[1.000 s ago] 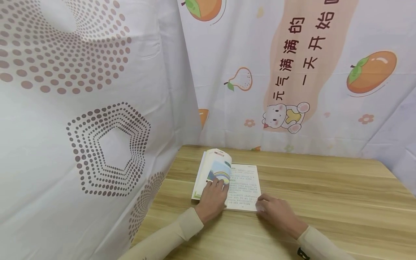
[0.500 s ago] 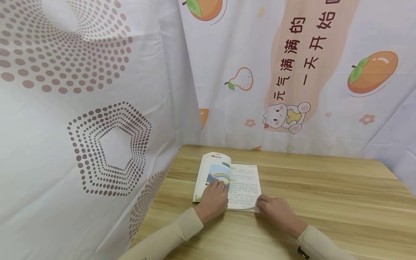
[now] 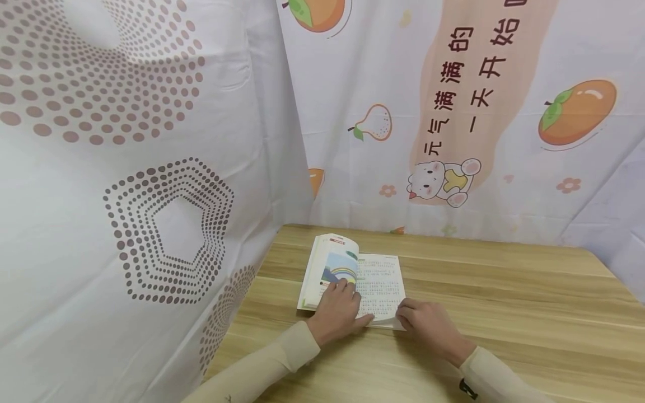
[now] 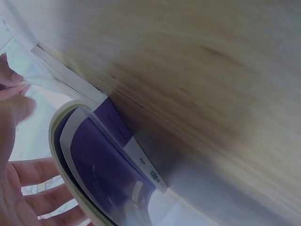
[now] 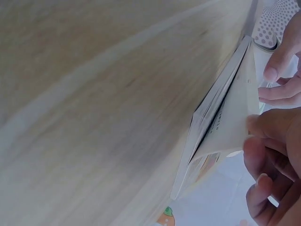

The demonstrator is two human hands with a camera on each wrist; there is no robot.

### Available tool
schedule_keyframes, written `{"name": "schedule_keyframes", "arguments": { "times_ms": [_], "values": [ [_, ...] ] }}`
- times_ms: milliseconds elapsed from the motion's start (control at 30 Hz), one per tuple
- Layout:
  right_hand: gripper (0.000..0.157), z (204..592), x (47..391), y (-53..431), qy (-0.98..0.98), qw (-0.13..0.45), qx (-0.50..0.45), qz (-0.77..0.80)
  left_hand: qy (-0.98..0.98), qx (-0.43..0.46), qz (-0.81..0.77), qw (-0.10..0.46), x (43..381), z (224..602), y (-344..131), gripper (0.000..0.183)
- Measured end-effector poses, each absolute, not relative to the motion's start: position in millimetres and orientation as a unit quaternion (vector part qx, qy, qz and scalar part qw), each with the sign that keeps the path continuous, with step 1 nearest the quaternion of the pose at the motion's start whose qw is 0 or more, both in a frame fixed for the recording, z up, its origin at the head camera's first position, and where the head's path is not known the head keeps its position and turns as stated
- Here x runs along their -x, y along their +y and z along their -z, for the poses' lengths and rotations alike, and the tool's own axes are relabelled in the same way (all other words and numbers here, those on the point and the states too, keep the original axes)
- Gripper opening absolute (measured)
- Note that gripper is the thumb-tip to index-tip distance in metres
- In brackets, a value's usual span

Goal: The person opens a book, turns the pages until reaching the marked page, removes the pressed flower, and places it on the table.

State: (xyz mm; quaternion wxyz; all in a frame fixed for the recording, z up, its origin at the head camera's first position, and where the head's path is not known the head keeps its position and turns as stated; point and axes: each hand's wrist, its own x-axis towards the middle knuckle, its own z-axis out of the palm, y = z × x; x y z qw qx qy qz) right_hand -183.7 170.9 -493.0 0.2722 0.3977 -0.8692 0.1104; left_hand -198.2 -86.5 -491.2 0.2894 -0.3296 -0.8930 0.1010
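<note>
An open book (image 3: pixel 380 274) lies on the wooden table, with a rainbow picture on its left page and rows of text on its right. My left hand (image 3: pixel 335 310) rests on the left page, fingers extended, its thumb reaching over to the lower part of the right page. At the bottom right corner, my right hand (image 3: pixel 428 324) pinches a page between thumb and index finger. That page (image 5: pixel 235 113) is lifted off the stack in the right wrist view. A purple cover (image 4: pixel 101 165) curls up beside the left fingers in the left wrist view.
The wooden table (image 3: pixel 504 296) extends to the right of the book. A white curtain with fruit prints (image 3: pixel 347 184) hangs along its back edge. Another white curtain with dotted patterns (image 3: pixel 166 123) hangs on the left.
The corner of the right page has come up in my right hand's fingers. My left thumb has stretched out to the right over the right page; the left hand shifted slightly right.
</note>
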Motion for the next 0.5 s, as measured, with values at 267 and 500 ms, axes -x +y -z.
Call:
{"name": "schedule_keyframes", "arguments": {
  "times_ms": [267, 500],
  "values": [
    [0.015, 488.0, 183.5, 169.9, -0.869, 0.286, -0.382, -0.133, -0.884, 0.337, -0.115, 0.302, 198.3, 492.3, -80.9, 0.072],
    [0.018, 485.8, 186.0, 169.9, -0.856, 0.318, -0.385, -0.132, -0.892, 0.327, -0.121, 0.286, 200.0, 495.2, -76.1, 0.047]
  ]
}}
